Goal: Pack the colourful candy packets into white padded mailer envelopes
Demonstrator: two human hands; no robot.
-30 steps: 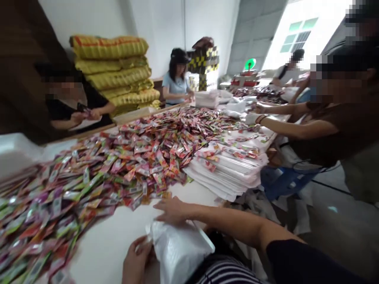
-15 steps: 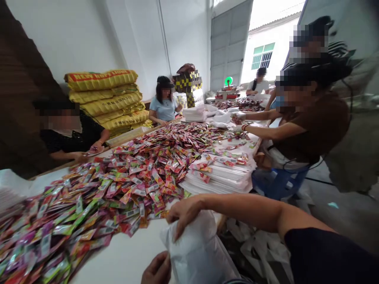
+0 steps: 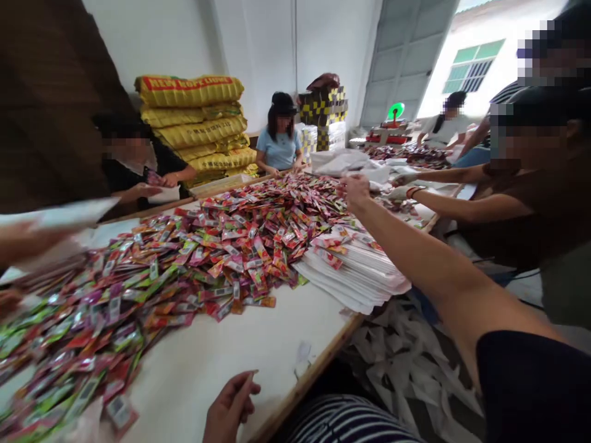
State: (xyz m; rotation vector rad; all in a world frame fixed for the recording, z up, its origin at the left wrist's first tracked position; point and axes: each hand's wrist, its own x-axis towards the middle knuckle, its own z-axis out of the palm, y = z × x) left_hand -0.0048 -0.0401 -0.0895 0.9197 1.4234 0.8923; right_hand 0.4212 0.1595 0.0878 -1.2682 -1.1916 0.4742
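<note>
My left hand (image 3: 233, 403) is over the front of the white tabletop (image 3: 203, 351), its fingers curled in with the thumb against them and nothing visible in them. Stretched out far over the table, my right hand (image 3: 355, 192) has loosely bent, parted fingers and appears to hold nothing. Just beyond it lies a white plastic bag (image 3: 339, 163). A big heap of small colourful printed sachets (image 3: 249, 240) spreads across the table to the left of my right arm. Under that arm is a stack of flat white bags (image 3: 353, 274), with several sachets on top.
Co-workers stand or sit around the table, one with gloved hands (image 3: 401, 192) at the right. A blurred hand (image 3: 32, 240) with white sheets enters at the left. Yellow sacks (image 3: 198, 132) are piled by the wall. White scraps (image 3: 406, 357) litter the floor beside the wooden table edge (image 3: 305, 381).
The filled white bag has left my hands at the front edge. My right hand has moved far forward across the table; my left stays near the front. The view has turned left.
</note>
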